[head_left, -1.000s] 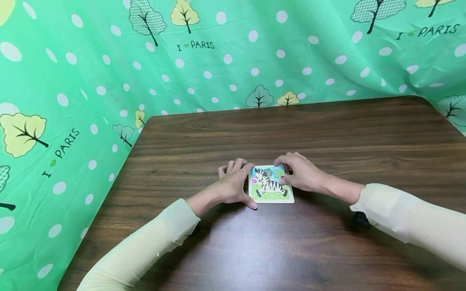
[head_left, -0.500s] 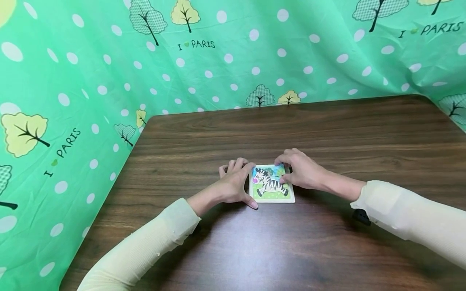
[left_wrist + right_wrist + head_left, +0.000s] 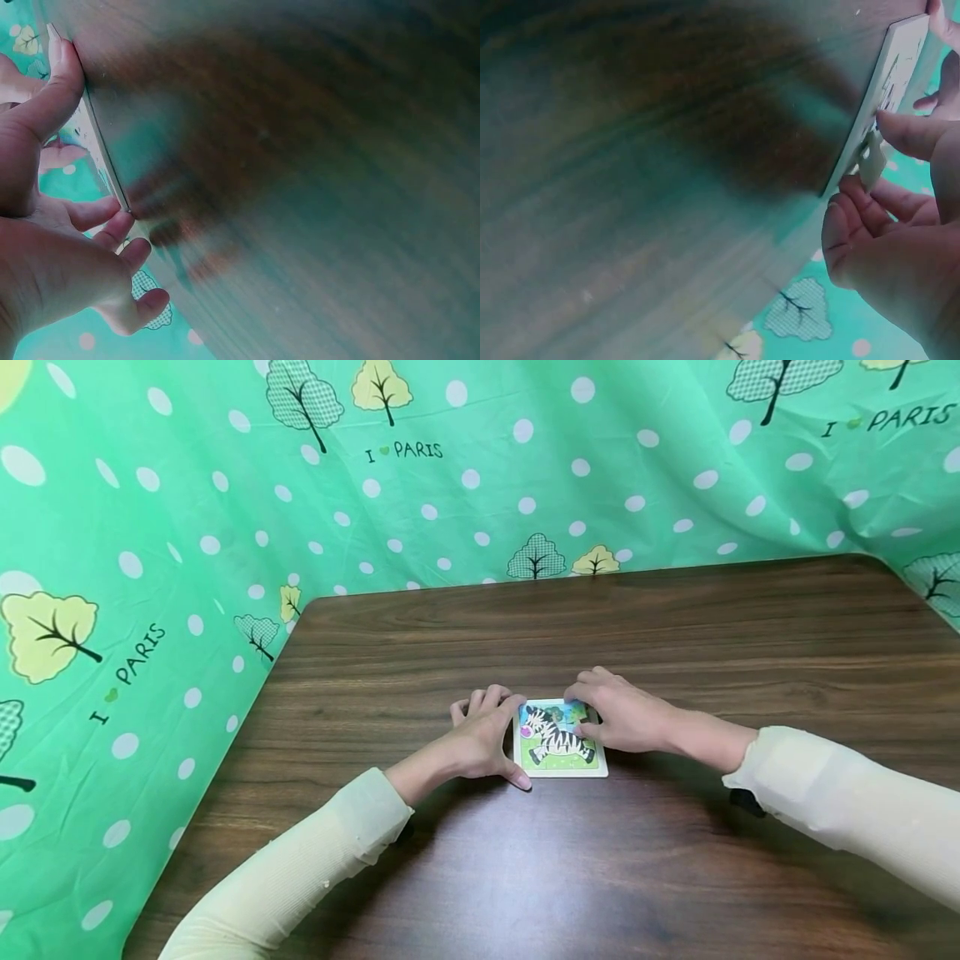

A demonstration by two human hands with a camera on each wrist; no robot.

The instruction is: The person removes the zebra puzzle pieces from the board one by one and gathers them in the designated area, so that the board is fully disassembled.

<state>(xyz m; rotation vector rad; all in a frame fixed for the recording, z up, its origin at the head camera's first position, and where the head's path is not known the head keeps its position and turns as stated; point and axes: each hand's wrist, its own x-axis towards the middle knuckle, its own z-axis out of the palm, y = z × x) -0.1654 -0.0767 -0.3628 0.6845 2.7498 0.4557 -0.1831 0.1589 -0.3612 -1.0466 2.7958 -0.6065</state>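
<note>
A small square zebra jigsaw puzzle (image 3: 558,762) in a white frame lies on the brown table. My left hand (image 3: 480,742) holds the frame's left side, thumb at the near corner and index finger at the far corner. In the left wrist view, that thumb (image 3: 66,75) and the fingertips lie along the frame's edge. Over the puzzle's far right corner, my right hand (image 3: 628,714) pinches a puzzle piece (image 3: 872,161) between thumb and fingers. From the right wrist, this piece appears tilted up from the board. The fingers hide part of that corner.
The dark wood-grain table (image 3: 420,643) extends around the puzzle on all sides. Behind it and on the left hangs a green curtain (image 3: 420,518) with white dots and trees. Both forearms wear pale sleeves (image 3: 300,868).
My right wrist has risen slightly, and the fingers have shifted a little at the puzzle's far right corner. The left hand keeps its hold on the frame.
</note>
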